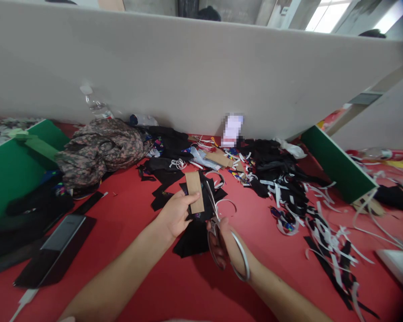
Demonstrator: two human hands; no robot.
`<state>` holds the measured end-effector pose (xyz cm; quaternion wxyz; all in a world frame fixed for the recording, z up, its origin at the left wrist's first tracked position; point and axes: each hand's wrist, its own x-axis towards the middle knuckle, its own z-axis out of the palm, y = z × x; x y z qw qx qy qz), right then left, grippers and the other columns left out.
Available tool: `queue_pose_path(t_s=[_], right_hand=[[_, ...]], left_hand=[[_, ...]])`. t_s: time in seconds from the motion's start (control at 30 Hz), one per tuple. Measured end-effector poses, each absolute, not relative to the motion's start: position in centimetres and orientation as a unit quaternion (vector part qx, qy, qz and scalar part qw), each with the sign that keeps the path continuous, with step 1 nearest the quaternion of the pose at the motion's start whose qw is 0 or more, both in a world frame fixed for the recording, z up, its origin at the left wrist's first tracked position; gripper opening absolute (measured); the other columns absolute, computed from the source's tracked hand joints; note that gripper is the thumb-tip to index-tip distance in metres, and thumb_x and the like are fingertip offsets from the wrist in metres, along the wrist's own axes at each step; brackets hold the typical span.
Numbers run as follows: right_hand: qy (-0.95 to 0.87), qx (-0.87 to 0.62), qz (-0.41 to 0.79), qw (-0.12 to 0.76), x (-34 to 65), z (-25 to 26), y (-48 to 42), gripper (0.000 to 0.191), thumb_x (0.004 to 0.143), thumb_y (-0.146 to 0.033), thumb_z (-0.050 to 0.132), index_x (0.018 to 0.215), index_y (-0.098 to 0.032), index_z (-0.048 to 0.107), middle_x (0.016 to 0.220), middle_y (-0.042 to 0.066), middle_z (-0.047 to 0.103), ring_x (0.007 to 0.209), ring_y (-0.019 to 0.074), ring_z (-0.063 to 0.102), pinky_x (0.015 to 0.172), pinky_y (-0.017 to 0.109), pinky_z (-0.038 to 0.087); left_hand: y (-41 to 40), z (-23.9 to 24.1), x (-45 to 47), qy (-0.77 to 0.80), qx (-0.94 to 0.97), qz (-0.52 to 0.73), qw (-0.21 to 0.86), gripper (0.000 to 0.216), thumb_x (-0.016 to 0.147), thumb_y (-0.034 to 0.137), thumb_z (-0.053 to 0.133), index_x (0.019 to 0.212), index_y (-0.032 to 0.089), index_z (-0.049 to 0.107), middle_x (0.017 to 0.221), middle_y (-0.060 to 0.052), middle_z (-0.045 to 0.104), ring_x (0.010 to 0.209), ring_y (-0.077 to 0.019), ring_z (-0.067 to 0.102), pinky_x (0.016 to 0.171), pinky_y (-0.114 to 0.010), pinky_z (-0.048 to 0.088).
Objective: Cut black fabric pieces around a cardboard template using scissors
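Observation:
My left hand point(179, 212) is closed on a tan cardboard strip point(195, 191), its thumb pressed on the front. Behind the strip, in the same grip, is a piece of black fabric point(206, 197). A pair of scissors point(213, 205) sits in my right hand point(224, 241), fingers in the handles. The blades point away from me along the right edge of the black fabric; whether they touch it is hard to tell. Under my hands lies another black fabric piece point(191, 239) on the red table.
White and black scraps point(332, 237) are strewn at the right. A flowered cloth point(104, 154) is bunched at the left, near a plastic bottle point(96, 105). A dark phone point(58, 246) lies front left. Green dividers point(339, 163) and a grey panel point(188, 71) bound the table.

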<state>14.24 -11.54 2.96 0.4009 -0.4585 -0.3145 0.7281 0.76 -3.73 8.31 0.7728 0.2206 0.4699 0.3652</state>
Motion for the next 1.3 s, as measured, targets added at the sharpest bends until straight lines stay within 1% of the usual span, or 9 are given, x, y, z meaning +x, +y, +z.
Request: queue_pose_path(t_s=[0.27, 0.4, 0.47, 0.57, 0.67, 0.87, 1.07, 1.3], right_hand=[[-0.298, -0.470, 0.733, 0.392, 14.3, 2.6, -11.4, 0.060, 0.067, -0.078, 0.033, 0.083, -0.021, 0.043, 0.053, -0.009, 0.035, 0.028, 0.0031, 0.027, 0.022, 0.017, 0.031], [-0.302, -0.471, 0.729, 0.395, 14.3, 2.9, -11.5, 0.059, 0.068, -0.077, 0.034, 0.084, -0.021, 0.043, 0.053, -0.009, 0.036, 0.030, 0.0028, 0.027, 0.023, 0.015, 0.032], [-0.306, -0.467, 0.731, 0.393, 14.3, 3.0, -11.5, 0.060, 0.068, -0.078, 0.032, 0.083, -0.021, 0.042, 0.051, -0.009, 0.035, 0.029, 0.0032, 0.027, 0.023, 0.016, 0.031], [-0.308, -0.460, 0.738, 0.385, 14.4, 3.0, -11.5, 0.062, 0.067, -0.079, 0.031, 0.083, -0.020, 0.042, 0.047, -0.010, 0.034, 0.027, 0.0037, 0.026, 0.022, 0.016, 0.031], [-0.289, -0.465, 0.745, 0.381, 14.4, 3.2, -11.5, 0.061, 0.067, -0.079, 0.032, 0.084, -0.021, 0.042, 0.050, -0.010, 0.035, 0.029, 0.0029, 0.026, 0.023, 0.015, 0.030], [-0.273, -0.481, 0.747, 0.370, 14.3, 3.7, -11.6, 0.062, 0.066, -0.080, 0.030, 0.081, -0.021, 0.042, 0.050, -0.010, 0.034, 0.029, 0.0034, 0.025, 0.022, 0.016, 0.031], [-0.324, -0.506, 0.701, 0.385, 14.2, 4.6, -12.0, 0.053, 0.074, -0.072, 0.032, 0.080, -0.020, 0.042, 0.049, -0.010, 0.031, 0.030, 0.0024, 0.021, 0.022, 0.014, 0.027], [-0.284, -0.506, 0.726, 0.369, 14.2, 3.8, -11.5, 0.067, 0.064, -0.081, 0.029, 0.083, -0.019, 0.044, 0.043, -0.011, 0.030, 0.026, 0.0046, 0.027, 0.023, 0.016, 0.030]], left_hand=[[-4.0, 8.4, 1.0, 0.476, 0.218, 0.364, 0.770, 0.023, 0.072, 0.019, 0.059, 0.094, 0.014, 0.055, 0.074, -0.007, 0.065, 0.063, -0.0198, 0.063, 0.055, -0.030, 0.050], [-4.0, 8.5, 1.0, 0.494, 0.222, 0.358, 0.761, 0.024, 0.072, 0.020, 0.060, 0.094, 0.014, 0.055, 0.075, -0.007, 0.065, 0.061, -0.0180, 0.063, 0.052, -0.027, 0.049], [-4.0, 8.5, 1.0, 0.498, 0.226, 0.356, 0.758, 0.024, 0.073, 0.021, 0.060, 0.095, 0.014, 0.055, 0.075, -0.007, 0.065, 0.061, -0.0174, 0.063, 0.050, -0.026, 0.049], [-3.9, 8.4, 0.9, 0.497, 0.225, 0.354, 0.759, 0.025, 0.072, 0.021, 0.060, 0.096, 0.014, 0.055, 0.077, -0.008, 0.065, 0.064, -0.0182, 0.063, 0.053, -0.027, 0.049], [-3.9, 8.3, 0.9, 0.495, 0.220, 0.356, 0.762, 0.026, 0.072, 0.022, 0.061, 0.096, 0.014, 0.055, 0.079, -0.008, 0.066, 0.066, -0.0187, 0.064, 0.056, -0.028, 0.050], [-4.0, 8.5, 1.0, 0.497, 0.225, 0.357, 0.758, 0.024, 0.072, 0.021, 0.061, 0.094, 0.015, 0.056, 0.076, -0.007, 0.066, 0.062, -0.0165, 0.063, 0.051, -0.024, 0.047], [-4.2, 8.7, 1.0, 0.493, 0.228, 0.361, 0.758, 0.025, 0.072, 0.020, 0.060, 0.096, 0.016, 0.056, 0.079, -0.007, 0.066, 0.063, -0.0176, 0.063, 0.052, -0.026, 0.048], [-4.3, 8.5, 1.3, 0.480, 0.215, 0.366, 0.768, 0.021, 0.072, 0.019, 0.059, 0.092, 0.016, 0.055, 0.074, -0.006, 0.065, 0.062, -0.0189, 0.063, 0.050, -0.026, 0.047]])
